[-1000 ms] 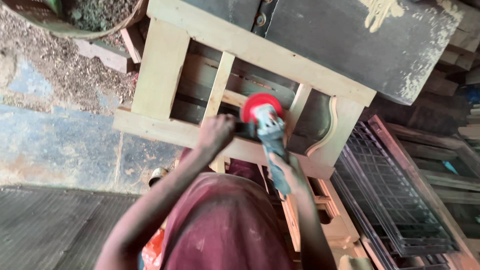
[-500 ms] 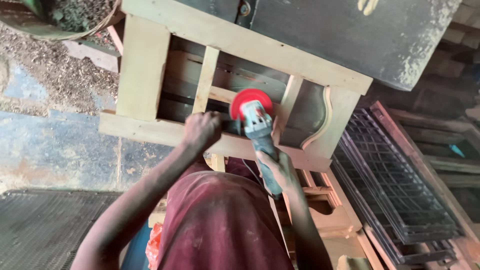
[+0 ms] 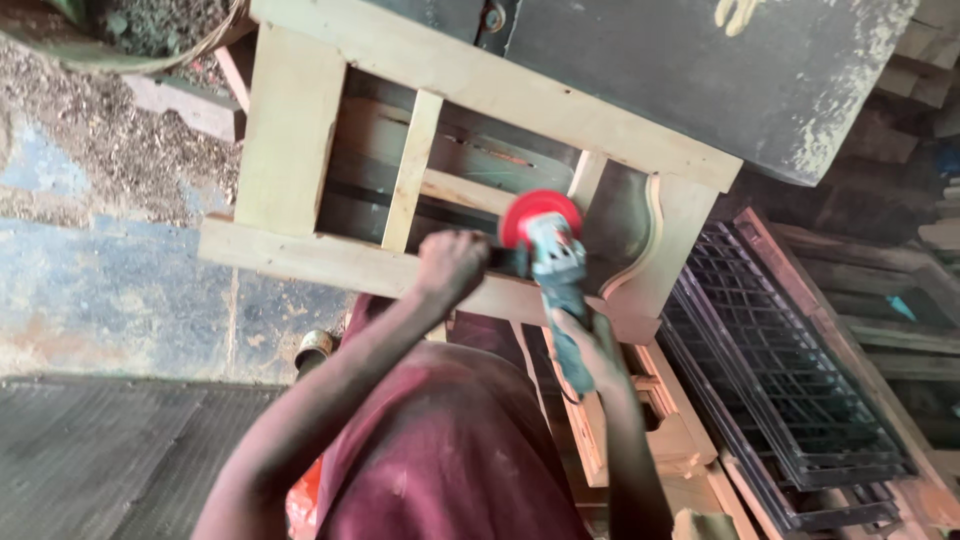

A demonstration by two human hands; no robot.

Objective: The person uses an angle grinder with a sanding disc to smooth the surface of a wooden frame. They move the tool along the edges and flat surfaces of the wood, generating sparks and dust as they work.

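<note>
A pale bare-wood furniture frame [image 3: 300, 130] with slats and a curved end piece lies before me. I hold a teal-grey angle grinder [image 3: 560, 290] with a red sanding disc [image 3: 540, 215] against the frame's lower rail, near the right slat. My left hand [image 3: 452, 262] grips the black side handle of the grinder. My right hand [image 3: 590, 350] is closed round the grinder's body at its rear. Both arms and my dusty maroon shirt fill the lower middle of the view.
A dark dusty panel [image 3: 700, 70] lies beyond the frame. Metal grilles [image 3: 790, 380] are stacked at the right, with more carved wooden pieces [image 3: 650, 430] under my right arm. Sawdust covers the floor [image 3: 100, 150] at the left, near a round basket [image 3: 120, 40].
The grinder and both hands have shifted to the right along the lower rail, from between the slats to the right slat.
</note>
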